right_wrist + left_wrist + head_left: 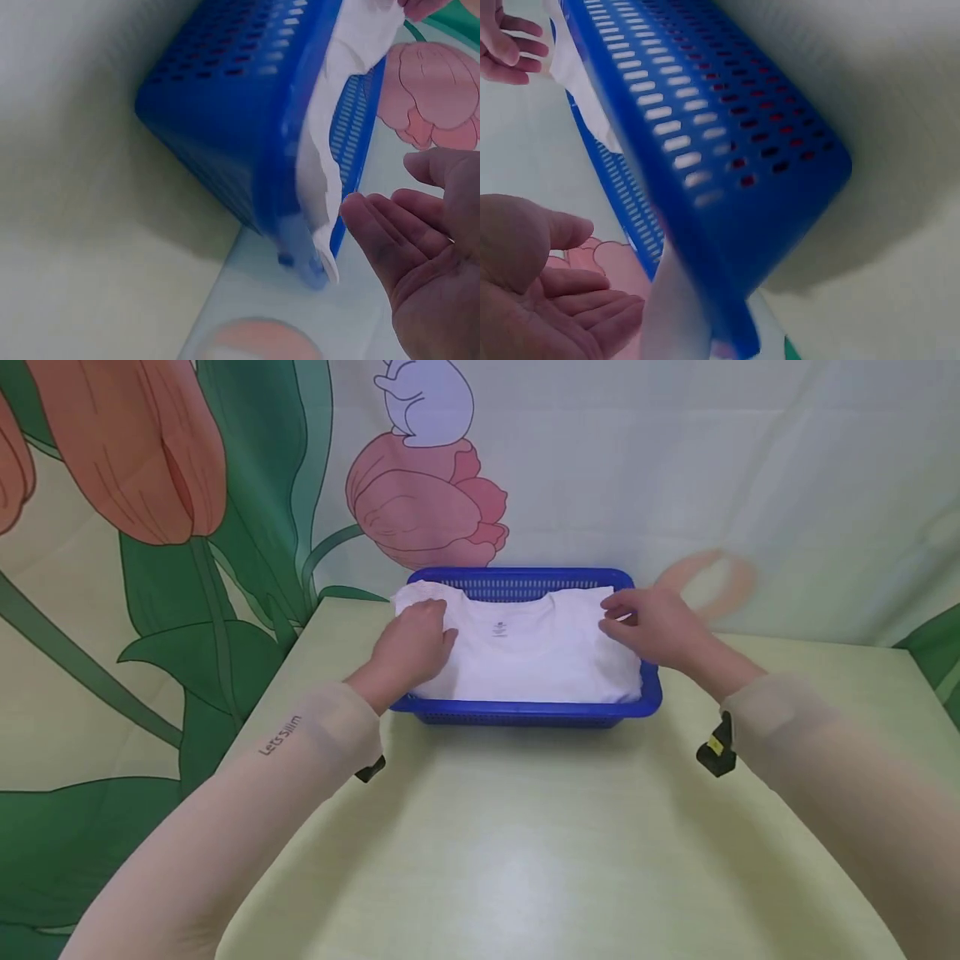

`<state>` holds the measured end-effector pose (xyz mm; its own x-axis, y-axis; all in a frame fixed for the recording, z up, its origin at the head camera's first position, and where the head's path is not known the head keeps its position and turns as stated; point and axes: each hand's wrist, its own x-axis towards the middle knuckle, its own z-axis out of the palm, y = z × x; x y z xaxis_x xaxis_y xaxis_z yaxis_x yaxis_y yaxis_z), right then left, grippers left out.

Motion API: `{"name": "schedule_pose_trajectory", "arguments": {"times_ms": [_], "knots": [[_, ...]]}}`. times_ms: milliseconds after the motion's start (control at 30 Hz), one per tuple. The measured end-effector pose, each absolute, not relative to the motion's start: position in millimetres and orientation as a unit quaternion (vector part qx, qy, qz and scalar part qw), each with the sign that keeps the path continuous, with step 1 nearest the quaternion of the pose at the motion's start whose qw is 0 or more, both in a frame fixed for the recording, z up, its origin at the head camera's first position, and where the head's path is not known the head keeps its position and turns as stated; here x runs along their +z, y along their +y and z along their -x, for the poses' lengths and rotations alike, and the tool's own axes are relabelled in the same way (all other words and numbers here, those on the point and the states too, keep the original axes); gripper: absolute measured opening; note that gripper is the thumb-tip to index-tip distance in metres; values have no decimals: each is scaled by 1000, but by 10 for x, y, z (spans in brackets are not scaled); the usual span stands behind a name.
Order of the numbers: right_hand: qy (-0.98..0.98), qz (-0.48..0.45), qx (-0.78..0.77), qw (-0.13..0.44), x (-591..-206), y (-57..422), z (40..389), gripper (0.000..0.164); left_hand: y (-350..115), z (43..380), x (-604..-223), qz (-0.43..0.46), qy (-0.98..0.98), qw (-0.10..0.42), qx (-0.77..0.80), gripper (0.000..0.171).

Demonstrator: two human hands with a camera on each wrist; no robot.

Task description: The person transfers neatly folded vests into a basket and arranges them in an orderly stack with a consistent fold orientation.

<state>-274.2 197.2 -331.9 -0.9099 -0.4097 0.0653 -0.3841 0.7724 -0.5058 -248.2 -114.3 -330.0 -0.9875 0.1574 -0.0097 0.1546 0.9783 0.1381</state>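
Note:
A folded white shirt [525, 652] lies in a blue plastic basket [525, 710], its neckline toward the back and a small printed label near the collar. Over the shirt's left side is my left hand [416, 643]; in the left wrist view that hand [562, 292] has loosely bent fingers and nothing between them. My right hand [652, 622] is at the shirt's right shoulder. In the right wrist view its fingers [397, 232] are relaxed, the tips close to the white cloth [322, 165]; whether they touch it I cannot tell.
The basket stands on a pale yellow-green table [495, 827], near its back edge. Behind hangs a curtain [637, 468] printed with tulips and a white animal. Something red shows through the basket's slots [780, 127]. Dark wrist devices [717, 752] sit under the sleeves.

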Motion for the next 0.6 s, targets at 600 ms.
{"name": "schedule_pose_trajectory", "arguments": {"times_ms": [600], "knots": [[951,239,-163,111,-3542,1753,2669,51,-1036,2622,-3644,-37,985,127,111,55]]}}
